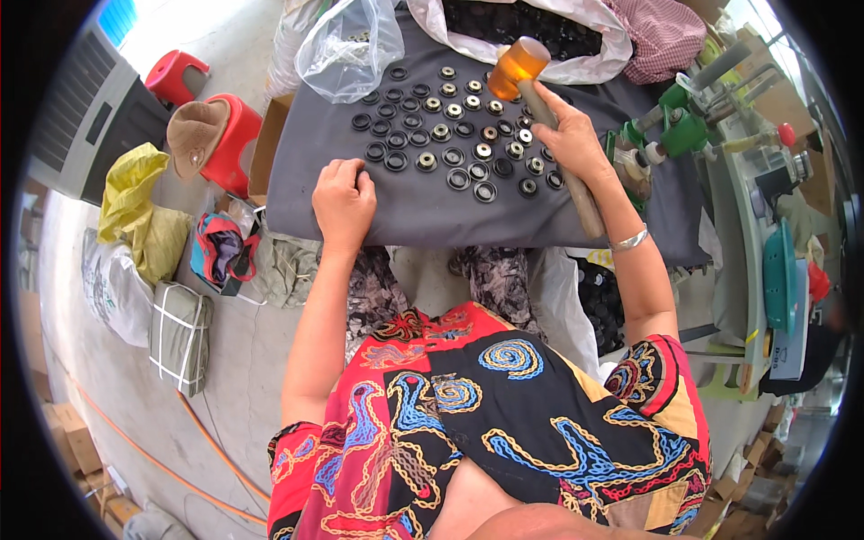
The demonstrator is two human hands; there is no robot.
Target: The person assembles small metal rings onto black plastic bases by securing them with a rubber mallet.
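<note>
My right hand [576, 140] is wrapped round the wooden handle of a mallet [520, 68]. The mallet's amber, see-through head is over the far right part of the spread of round pieces. Many small black rings [397, 139] lie in loose rows on the dark cloth-covered table [301, 193]; some have a silvery metal centre [453, 112]. At the near left edge of these pieces, my left hand [344, 203] rests on the cloth with its fingers curled in. Whether anything is inside those fingers is hidden.
A transparent plastic bag [349, 56] with small pieces stands at the far left of the table. Behind the rings is a white sack [589, 65] of black parts. A green hand-operated machine [688, 133] is at the right. Red stools [236, 148] stand left.
</note>
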